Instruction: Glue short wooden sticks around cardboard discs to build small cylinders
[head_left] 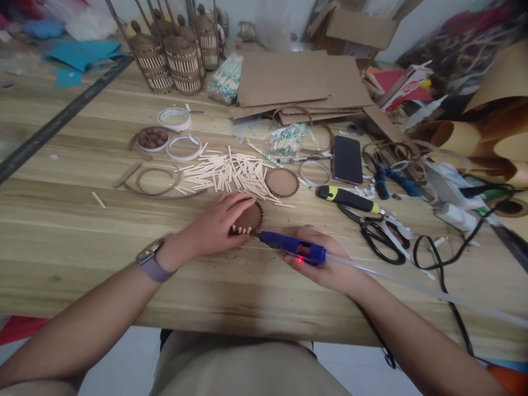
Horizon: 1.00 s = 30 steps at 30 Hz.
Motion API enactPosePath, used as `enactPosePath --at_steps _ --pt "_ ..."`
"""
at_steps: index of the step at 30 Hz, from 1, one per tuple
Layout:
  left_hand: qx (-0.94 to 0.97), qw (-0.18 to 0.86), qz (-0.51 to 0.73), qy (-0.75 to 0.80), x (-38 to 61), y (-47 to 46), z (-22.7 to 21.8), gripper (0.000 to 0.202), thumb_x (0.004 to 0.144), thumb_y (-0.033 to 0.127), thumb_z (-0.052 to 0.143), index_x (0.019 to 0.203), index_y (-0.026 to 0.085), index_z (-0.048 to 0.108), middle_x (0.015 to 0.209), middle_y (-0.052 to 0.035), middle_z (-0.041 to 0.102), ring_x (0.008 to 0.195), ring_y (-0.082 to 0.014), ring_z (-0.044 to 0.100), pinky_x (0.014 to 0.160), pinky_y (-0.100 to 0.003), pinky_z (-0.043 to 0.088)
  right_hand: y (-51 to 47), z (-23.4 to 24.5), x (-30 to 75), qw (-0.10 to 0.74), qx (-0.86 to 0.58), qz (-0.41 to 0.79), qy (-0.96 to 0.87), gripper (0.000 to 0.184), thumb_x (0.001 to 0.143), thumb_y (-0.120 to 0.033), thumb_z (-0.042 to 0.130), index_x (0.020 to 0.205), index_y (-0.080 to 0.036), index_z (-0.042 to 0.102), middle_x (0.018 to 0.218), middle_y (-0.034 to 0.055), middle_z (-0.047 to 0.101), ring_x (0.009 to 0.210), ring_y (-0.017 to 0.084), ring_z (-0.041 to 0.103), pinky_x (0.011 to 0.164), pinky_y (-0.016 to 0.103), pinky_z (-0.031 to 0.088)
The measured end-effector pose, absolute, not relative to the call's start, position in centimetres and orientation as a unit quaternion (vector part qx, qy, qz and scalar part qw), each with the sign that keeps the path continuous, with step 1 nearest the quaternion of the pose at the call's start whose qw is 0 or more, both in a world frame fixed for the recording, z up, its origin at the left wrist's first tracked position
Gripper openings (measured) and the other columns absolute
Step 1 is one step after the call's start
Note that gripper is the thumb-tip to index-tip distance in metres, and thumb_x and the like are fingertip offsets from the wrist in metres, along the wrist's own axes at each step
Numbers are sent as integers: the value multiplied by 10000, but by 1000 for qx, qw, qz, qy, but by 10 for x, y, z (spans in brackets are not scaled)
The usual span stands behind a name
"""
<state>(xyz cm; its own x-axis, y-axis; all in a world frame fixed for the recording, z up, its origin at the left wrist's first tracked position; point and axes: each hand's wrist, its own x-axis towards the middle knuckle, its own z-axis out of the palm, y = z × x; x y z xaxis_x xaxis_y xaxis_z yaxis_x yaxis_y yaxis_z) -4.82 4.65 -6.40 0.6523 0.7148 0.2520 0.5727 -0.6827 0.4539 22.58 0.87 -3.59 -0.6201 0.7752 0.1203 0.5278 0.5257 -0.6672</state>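
My left hand (220, 223) grips a round cardboard disc (252, 214) by its near-left side, on the wooden table. Several short pale stick pieces (244, 230) stand upright along the disc's near edge, beside my thumb. In my right hand (319, 267) is a blue glue gun (289, 245) with a red light lit and a long clear glue stick (396, 278) out of its back. Its nozzle points left and meets the disc's near-right edge. Just beyond my hands lie a heap of loose short sticks (233, 170) and a second cardboard disc (282, 182) with a notched rim.
Scissors (381, 242), a utility knife (348, 198), pliers (396, 181) and a phone (347, 159) lie to the right, near a black cable (443, 275). Tape rolls (184, 147) sit left of the sticks. Cardboard sheets (289, 80) and lantern-like stick cages (181, 63) stand behind.
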Motion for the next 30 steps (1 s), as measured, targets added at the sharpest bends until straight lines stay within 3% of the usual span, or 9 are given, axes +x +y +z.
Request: enactPosePath --at_steps 30 --pt "891 165 206 371 -47 47 -65 640 840 353 663 1413 173 443 1442 -172 484 1317 -347 460 1109 -560 389 5 -42 223 212 -378 242 -868 253 926 -362 567 721 -228 504 653 2 561 631 177 533 668 322 395"
